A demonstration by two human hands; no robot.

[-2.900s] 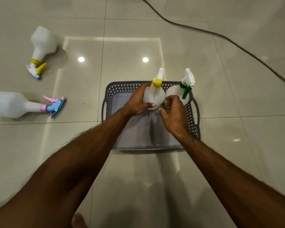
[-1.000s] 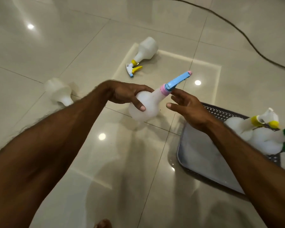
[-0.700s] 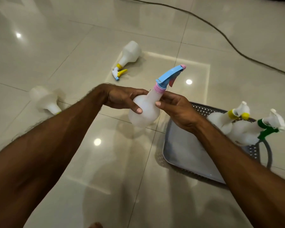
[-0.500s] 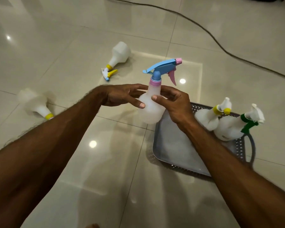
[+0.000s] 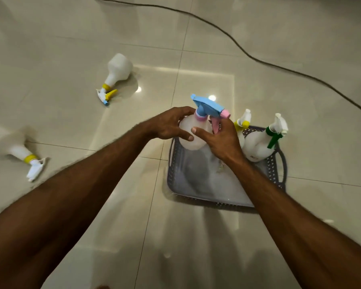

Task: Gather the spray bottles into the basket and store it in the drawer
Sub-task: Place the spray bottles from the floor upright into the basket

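**Blue-head bottle held over basket's far-left corner**

Both hands hold one spray bottle, the blue bottle (image 5: 191, 133), upright above the far-left corner of the basket (image 5: 276, 173). Left hand (image 5: 169, 127) wraps the white body from the left, fingers curled round it, thumb on the near side. Right hand (image 5: 219, 140) is on the bottle's right side, fingers up by the pink trigger, index finger lying across the body; the grip looks loose and part of it is hidden. Cannot tell if the bottle's base touches the basket bottom.

The basket is grey with perforated walls and side handles, and sits on the tiled floor (image 5: 196, 247), right of centre. Two bottles already stand in its far-right corner: the yellow-collar bottle (image 5: 243, 124), mostly hidden behind the right hand, and the green bottle (image 5: 258, 144) just right of it.

Two more bottles lie on their sides on the floor, well apart from the basket: the far bottle (image 5: 117, 73) at far left with yellow trigger, and the near bottle (image 5: 19, 153) at the left edge, blurred.

A dark cable (image 5: 258, 61) runs across the floor at far right.
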